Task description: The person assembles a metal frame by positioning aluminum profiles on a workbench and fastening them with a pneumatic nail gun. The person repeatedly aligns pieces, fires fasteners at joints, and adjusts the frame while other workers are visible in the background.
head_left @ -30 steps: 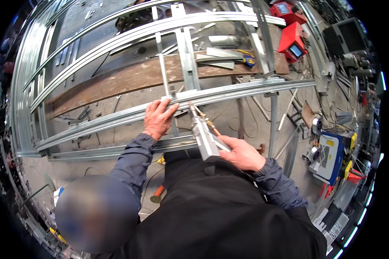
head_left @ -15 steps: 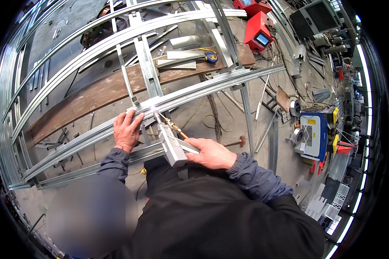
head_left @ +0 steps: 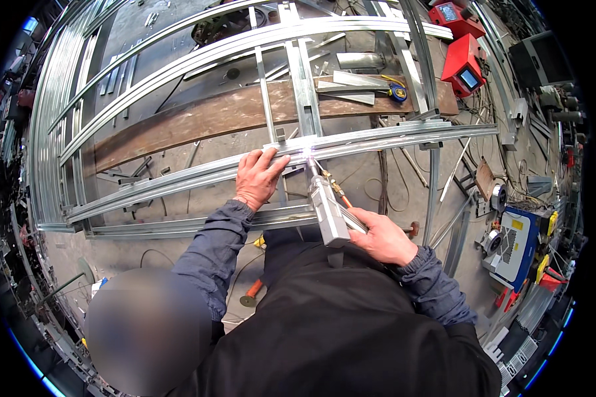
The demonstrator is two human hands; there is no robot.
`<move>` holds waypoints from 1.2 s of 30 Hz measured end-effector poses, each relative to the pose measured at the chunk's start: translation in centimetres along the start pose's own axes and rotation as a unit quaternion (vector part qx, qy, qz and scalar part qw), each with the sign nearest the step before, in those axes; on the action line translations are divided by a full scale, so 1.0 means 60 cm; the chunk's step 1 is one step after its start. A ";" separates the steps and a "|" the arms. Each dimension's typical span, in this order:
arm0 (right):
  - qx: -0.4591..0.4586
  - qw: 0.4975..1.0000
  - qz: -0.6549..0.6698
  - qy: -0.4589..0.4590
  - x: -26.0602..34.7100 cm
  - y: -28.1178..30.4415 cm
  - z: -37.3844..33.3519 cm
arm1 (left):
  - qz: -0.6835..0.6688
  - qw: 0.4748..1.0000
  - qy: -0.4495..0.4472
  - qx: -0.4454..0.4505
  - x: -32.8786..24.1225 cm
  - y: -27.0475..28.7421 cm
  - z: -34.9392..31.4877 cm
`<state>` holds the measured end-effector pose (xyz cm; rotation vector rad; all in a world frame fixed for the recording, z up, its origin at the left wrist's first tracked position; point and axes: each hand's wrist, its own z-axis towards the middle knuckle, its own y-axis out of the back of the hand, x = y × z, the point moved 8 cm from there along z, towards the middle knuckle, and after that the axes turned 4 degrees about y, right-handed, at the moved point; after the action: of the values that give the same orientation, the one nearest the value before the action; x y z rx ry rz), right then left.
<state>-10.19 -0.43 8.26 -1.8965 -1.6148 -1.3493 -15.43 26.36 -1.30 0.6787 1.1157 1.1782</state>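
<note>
In my right hand (head_left: 387,239) is a grey handheld welding gun (head_left: 329,213), my fingers wrapped round its handle. Its nozzle points up and away from me, and its tip meets a long silvery metal rail (head_left: 198,171) at a bright violet-white glow. Beside the glow, on its left, my left hand (head_left: 258,177) lies on the same rail with fingers spread. A crosspiece (head_left: 304,86) joins the rail at the glowing spot. Another thin crosspiece (head_left: 265,92) meets it just left of there, by my left fingertips. A brass fitting and orange hose (head_left: 340,191) run along the gun.
Beyond the rail, a brown plank (head_left: 179,132) bears metal offcuts (head_left: 351,89) and a blue-yellow tape measure (head_left: 397,92). Red machines (head_left: 465,66) stand far right, and a blue-white machine (head_left: 515,241) stands right. An orange-handled tool (head_left: 251,291) lies near my legs. Cables (head_left: 404,185) cross the floor.
The view has swung, so the frame and both hands appear farther right. The gun tip stays at the joint, where the glow looks brighter. The left hand remains on the rail.
</note>
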 end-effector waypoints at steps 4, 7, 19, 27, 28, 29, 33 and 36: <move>0.002 1.000 0.006 0.009 0.006 0.003 0.000 | 0.003 1.000 0.002 -0.001 0.000 -0.001 0.000; 0.002 1.000 0.008 0.013 0.001 0.001 0.001 | -0.001 1.000 0.002 -0.001 0.000 0.000 0.000; 0.012 1.000 0.018 -0.010 0.011 0.006 -0.001 | -0.031 0.998 0.042 0.021 0.015 -0.012 -0.008; 0.019 0.999 0.030 -0.026 0.012 0.006 -0.003 | -0.032 0.998 0.040 0.021 0.011 -0.010 -0.007; 0.018 0.999 0.028 -0.025 0.010 0.006 -0.003 | -0.033 0.998 0.041 0.021 0.012 -0.010 -0.007; 0.019 0.999 0.027 -0.025 0.012 0.006 -0.003 | -0.034 0.998 0.041 0.020 0.013 -0.010 -0.008; 0.024 0.999 0.027 -0.026 0.018 0.006 -0.002 | -0.033 0.998 0.045 0.021 0.018 -0.011 -0.011; 0.026 0.999 0.034 -0.034 0.017 0.005 -0.001 | -0.038 0.997 0.052 0.030 0.023 -0.015 -0.014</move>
<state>-10.03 0.01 9.21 -1.9664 -1.5863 -1.2172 -15.89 27.30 -2.79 0.6201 1.2582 1.1298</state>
